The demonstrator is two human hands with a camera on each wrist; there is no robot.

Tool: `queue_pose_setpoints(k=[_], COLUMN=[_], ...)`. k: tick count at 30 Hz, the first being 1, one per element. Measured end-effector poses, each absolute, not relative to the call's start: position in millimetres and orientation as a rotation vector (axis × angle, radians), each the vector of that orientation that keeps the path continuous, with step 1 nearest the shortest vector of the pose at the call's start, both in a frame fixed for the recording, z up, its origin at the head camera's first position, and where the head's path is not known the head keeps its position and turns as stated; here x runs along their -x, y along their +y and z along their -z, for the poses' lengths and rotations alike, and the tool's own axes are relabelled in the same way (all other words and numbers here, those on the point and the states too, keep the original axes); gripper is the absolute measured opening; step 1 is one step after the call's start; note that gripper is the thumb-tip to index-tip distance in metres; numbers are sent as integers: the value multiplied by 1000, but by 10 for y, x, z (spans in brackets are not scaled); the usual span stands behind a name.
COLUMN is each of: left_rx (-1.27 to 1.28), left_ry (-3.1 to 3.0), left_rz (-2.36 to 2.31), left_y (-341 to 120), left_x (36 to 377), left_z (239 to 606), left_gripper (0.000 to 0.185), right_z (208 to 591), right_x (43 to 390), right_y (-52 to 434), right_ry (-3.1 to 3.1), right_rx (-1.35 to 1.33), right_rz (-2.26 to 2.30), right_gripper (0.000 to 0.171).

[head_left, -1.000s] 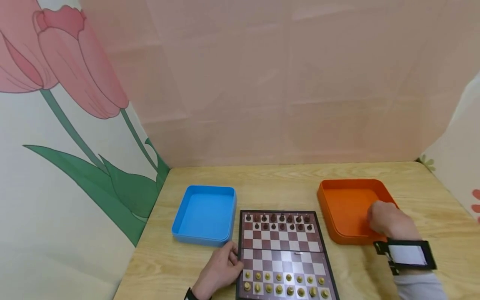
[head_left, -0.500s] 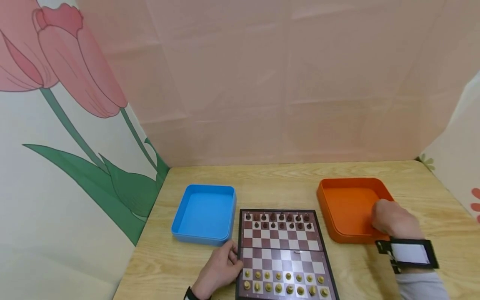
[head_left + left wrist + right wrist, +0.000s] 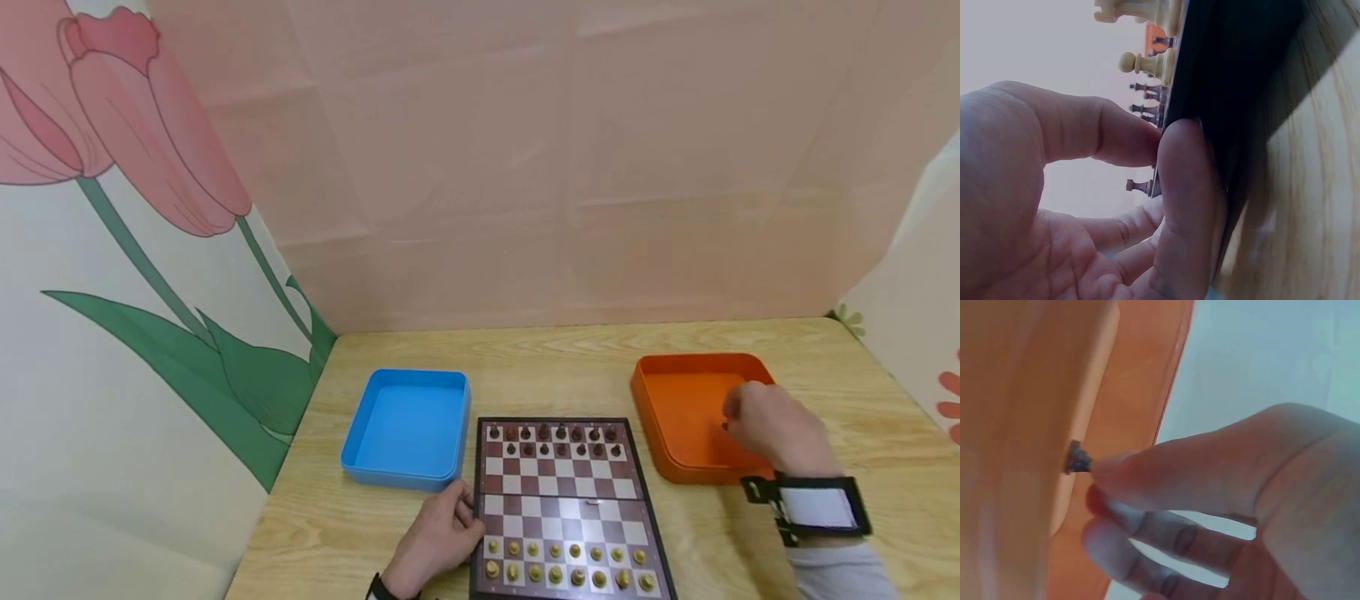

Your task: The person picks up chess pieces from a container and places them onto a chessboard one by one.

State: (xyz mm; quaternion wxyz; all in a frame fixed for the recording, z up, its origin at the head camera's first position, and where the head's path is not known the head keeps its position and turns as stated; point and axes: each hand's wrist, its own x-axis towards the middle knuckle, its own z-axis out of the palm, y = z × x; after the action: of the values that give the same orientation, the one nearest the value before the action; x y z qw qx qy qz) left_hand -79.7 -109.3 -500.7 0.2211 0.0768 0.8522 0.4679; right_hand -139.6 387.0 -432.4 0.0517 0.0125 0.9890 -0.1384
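A small folding chessboard (image 3: 562, 496) lies at the table's near edge, with dark pieces (image 3: 555, 442) on its far rows and light pieces (image 3: 570, 565) on its near rows. My left hand (image 3: 438, 537) grips the board's left edge; in the left wrist view the thumb and a finger of that hand (image 3: 1166, 162) clamp the black rim (image 3: 1235, 94) beside a light pawn (image 3: 1144, 62). My right hand (image 3: 772, 429) is over the orange tray (image 3: 678, 404). Its fingertips (image 3: 1094, 481) pinch a small dark chess piece (image 3: 1077, 457) close to the tray's floor (image 3: 1022, 425).
A blue tray (image 3: 408, 425) stands left of the board, with nothing visible in it. The wooden table (image 3: 555, 367) is walled by a pink panel behind and a tulip-printed panel on the left. A strap with a camera sits on my right wrist (image 3: 813, 504).
My right hand has shifted a little left and farther over the orange tray. The left hand and the board have stayed put.
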Motion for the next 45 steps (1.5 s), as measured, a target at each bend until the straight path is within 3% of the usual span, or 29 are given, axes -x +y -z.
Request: queue_pose_setpoints(k=[8,24,45], left_rx=[-189,-208,-210], left_ry=[2341,2360,2320], left_rz=[-1294,-1270,-1294], left_y=[-1088,-1087,-1087], left_x=[802,831,826], left_z=[5022,5037,5049], left_gripper=[20,19,17], right_z=[4251,3991,4176], right_x=[1378,1315,1616], right_y=[3661,2978,1941], right_ry=[3139,3212,3076], right_rx=[35,327,817], right_rz=[435,725,733], right_gripper=[6,13,13])
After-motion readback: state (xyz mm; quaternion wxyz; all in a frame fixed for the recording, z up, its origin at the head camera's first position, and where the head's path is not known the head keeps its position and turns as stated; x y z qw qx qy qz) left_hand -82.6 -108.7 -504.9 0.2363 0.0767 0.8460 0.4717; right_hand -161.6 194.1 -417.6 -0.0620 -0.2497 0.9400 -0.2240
